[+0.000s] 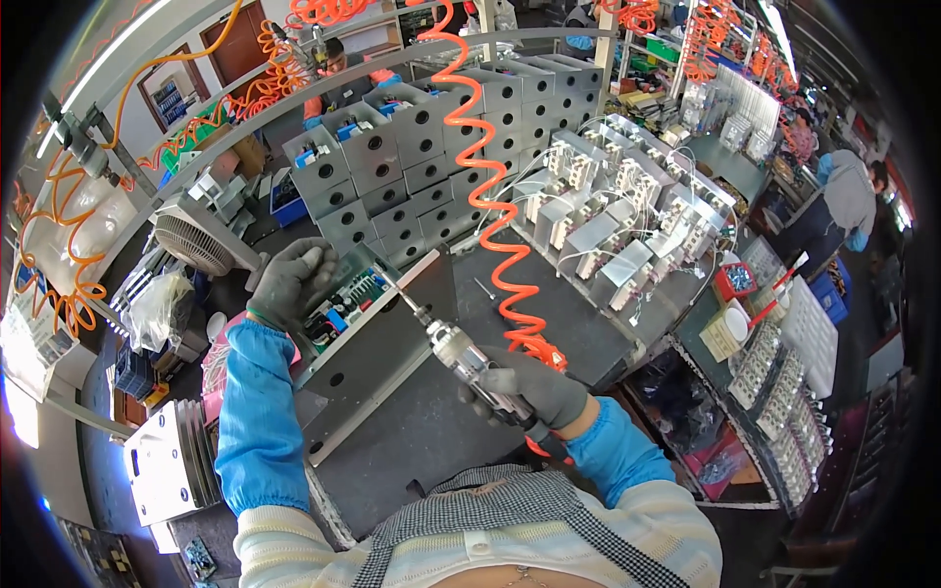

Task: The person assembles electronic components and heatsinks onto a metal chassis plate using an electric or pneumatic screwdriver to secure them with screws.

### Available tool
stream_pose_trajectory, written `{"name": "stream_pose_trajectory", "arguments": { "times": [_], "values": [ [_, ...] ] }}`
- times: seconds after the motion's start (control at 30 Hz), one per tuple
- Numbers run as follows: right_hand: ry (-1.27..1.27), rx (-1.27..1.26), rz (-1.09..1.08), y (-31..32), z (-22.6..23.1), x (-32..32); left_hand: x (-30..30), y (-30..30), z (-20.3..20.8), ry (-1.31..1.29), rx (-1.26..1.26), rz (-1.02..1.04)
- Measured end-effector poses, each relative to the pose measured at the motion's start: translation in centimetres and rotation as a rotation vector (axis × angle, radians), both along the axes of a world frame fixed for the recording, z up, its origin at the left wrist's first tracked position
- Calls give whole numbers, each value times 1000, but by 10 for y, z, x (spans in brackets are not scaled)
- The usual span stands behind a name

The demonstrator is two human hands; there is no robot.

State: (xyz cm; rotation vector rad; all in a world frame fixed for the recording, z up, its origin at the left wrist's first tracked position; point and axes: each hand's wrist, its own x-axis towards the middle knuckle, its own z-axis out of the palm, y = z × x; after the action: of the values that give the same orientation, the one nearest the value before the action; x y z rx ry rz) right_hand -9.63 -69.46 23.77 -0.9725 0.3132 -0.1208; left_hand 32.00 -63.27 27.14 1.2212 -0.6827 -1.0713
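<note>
My right hand (539,387), in a dark grey glove, wraps round a silver air screwdriver (456,348). Its bit points up and left toward the edge of an open grey metal case (377,358) with round holes in its side. Inside the case lies a green circuit board (355,299) with blue and white parts. My left hand (292,279), gloved too, is above the case's left end, beside the board. Its fingers are curled together; whatever they pinch, if anything, is too small to make out. Blue sleeve covers reach over both forearms.
An orange coiled air hose (480,147) hangs down to the dark workbench (392,480). Grey metal cases (421,162) are stacked behind; wired metal assemblies (627,211) fill the right. A fan (196,235) and white plates (162,461) stand left. Co-workers (848,196) are farther off.
</note>
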Motion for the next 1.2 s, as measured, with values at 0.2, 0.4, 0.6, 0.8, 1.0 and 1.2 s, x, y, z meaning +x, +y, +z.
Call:
{"name": "stream_pose_trajectory", "arguments": {
  "times": [0.2, 0.4, 0.6, 0.8, 1.0, 1.2],
  "values": [
    [-79, -21, 70, 6, 4, 24, -18, 2, 7, -2, -2, -180],
    [-90, -61, 78, 6, 4, 28, -16, 2, 2, -54, -51, -45],
    [-87, -15, 42, -2, 1, 26, -31, -5, 5, -109, -90, -23],
    [-93, -45, 87, -2, -1, 31, -31, 1, 1, -105, -101, -236],
    [-54, -62, 108, -2, -8, 33, -30, 3, 5, -230, 28, -292],
    [-42, -75, 91, -8, -10, 32, -35, 3, 15, -363, 62, -227]
  ]
}}
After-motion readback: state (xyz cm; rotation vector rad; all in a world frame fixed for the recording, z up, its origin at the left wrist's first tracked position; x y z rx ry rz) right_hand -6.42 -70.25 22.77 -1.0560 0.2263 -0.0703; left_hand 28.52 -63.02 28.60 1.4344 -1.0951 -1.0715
